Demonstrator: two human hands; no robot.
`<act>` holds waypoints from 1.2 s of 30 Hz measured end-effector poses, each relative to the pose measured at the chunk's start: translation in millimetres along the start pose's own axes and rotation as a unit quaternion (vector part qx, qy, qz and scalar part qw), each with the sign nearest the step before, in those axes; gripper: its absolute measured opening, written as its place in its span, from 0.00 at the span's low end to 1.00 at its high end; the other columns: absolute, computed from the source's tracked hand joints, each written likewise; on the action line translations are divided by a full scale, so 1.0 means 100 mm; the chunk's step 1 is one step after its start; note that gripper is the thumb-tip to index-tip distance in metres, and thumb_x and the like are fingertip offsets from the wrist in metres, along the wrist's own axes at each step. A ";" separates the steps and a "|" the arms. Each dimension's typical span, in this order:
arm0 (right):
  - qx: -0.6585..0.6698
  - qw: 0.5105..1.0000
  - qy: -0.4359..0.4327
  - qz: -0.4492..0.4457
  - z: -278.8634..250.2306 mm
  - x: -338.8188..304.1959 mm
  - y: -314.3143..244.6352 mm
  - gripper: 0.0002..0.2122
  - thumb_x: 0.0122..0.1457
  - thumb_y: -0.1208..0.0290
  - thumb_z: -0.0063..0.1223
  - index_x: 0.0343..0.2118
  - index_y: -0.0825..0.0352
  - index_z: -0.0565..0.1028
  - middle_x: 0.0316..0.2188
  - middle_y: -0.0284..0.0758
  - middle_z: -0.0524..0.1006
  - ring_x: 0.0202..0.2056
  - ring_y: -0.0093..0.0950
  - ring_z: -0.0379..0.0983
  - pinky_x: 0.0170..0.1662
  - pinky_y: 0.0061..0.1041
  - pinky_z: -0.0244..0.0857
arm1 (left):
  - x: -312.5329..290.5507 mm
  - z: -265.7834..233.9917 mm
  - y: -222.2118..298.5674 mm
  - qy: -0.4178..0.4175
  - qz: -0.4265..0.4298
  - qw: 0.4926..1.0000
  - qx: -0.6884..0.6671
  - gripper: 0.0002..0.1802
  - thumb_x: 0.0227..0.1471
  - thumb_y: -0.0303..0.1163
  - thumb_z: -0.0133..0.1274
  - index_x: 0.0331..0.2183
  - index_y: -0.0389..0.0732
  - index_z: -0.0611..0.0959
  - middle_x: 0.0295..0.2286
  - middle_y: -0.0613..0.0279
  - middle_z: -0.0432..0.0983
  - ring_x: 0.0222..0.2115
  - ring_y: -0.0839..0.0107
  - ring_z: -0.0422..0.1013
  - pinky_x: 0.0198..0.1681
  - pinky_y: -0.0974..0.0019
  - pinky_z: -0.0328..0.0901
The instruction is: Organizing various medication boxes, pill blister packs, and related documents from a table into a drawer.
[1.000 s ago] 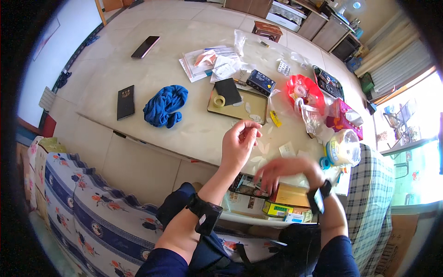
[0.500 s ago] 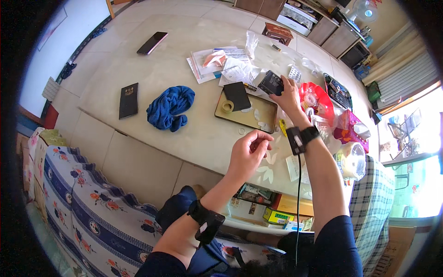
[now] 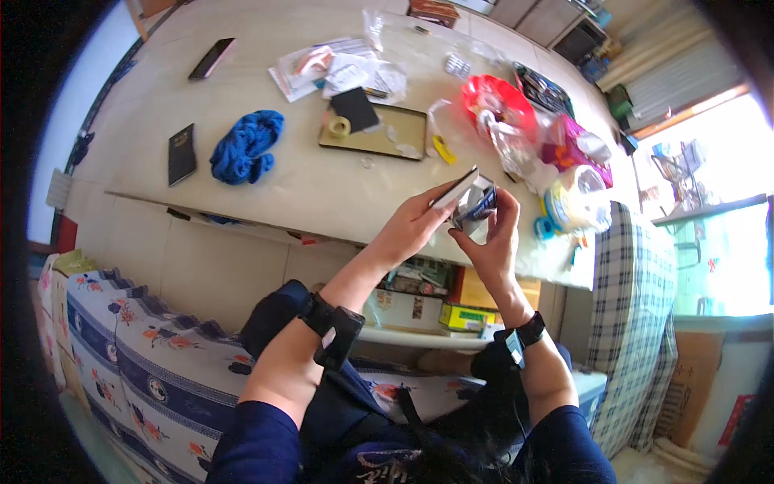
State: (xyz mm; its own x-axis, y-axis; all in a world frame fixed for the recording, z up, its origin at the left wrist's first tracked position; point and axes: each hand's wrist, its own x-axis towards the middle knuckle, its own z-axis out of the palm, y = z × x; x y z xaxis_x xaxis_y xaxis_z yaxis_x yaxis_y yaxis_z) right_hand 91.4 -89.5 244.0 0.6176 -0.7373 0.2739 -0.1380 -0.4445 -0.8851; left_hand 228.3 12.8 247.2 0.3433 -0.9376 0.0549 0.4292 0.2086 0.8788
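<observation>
The left hand [image 3: 421,216] and right hand [image 3: 495,240] pinch a small, angular blue-and-white box [image 3: 476,200] between them, above the near edge of the smooth counter [image 3: 274,206]. Beyond lie a rumpled blue cloth [image 3: 244,150], a shallow rectangular tray [image 3: 395,122] and a shiny red bowl [image 3: 517,108].

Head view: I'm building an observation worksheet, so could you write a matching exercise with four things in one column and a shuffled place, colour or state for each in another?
1. cloth
2. tape roll
3. small box
4. dish

A. held by the left hand and right hand
B. red
C. toward the left end of the shallow tray
D. blue, bunched up

Pairs: 1-D, 2-C, 3-A, 4-B
</observation>
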 end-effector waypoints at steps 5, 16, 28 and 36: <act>-0.070 0.992 -0.004 -0.108 -0.45 -0.33 0.18 0.37 0.36 0.83 0.64 0.53 0.65 0.59 0.54 0.45 0.65 0.57 0.42 0.60 0.59 0.35 0.56 | -0.02 0.39 -0.27 -0.135 0.051 0.983 0.112 0.25 0.58 0.32 0.48 0.56 0.38 0.67 0.51 0.61 0.68 0.50 0.73 0.64 0.55 0.68 0.59; -0.133 0.990 -0.004 -0.053 -0.71 -0.50 0.40 0.38 0.37 0.84 0.61 0.55 0.65 0.58 0.48 0.45 0.65 0.51 0.45 0.62 0.55 0.37 0.59 | 0.18 0.62 -0.55 -0.123 0.000 0.968 0.220 0.25 0.52 0.41 0.57 0.49 0.38 0.75 0.39 0.60 0.76 0.42 0.75 0.69 0.47 0.69 0.63; -0.144 0.989 -0.012 -0.013 -0.88 -0.56 0.40 0.37 0.37 0.84 0.60 0.55 0.66 0.59 0.49 0.46 0.64 0.52 0.45 0.60 0.56 0.38 0.57 | 0.20 0.71 -0.64 -0.108 -0.053 0.950 0.287 0.24 0.52 0.42 0.55 0.45 0.36 0.77 0.30 0.65 0.76 0.31 0.80 0.67 0.36 0.72 0.64; -0.126 0.991 0.000 -0.032 -0.80 -0.55 0.36 0.37 0.35 0.85 0.60 0.53 0.65 0.60 0.48 0.45 0.64 0.51 0.44 0.61 0.55 0.37 0.59 | 0.16 0.67 -0.67 -0.030 0.066 0.949 0.308 0.20 0.48 0.36 0.53 0.42 0.34 0.79 0.24 0.58 0.78 0.26 0.74 0.74 0.32 0.72 0.69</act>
State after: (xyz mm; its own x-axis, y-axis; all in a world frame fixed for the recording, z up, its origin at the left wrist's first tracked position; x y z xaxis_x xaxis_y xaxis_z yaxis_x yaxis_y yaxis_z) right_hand -9.2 -105.3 227.1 0.6306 -0.7041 0.3266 -0.2884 -0.6032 -0.7436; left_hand 149.1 -34.5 220.6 0.3049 -0.9322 0.1951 -0.1905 0.1410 0.9715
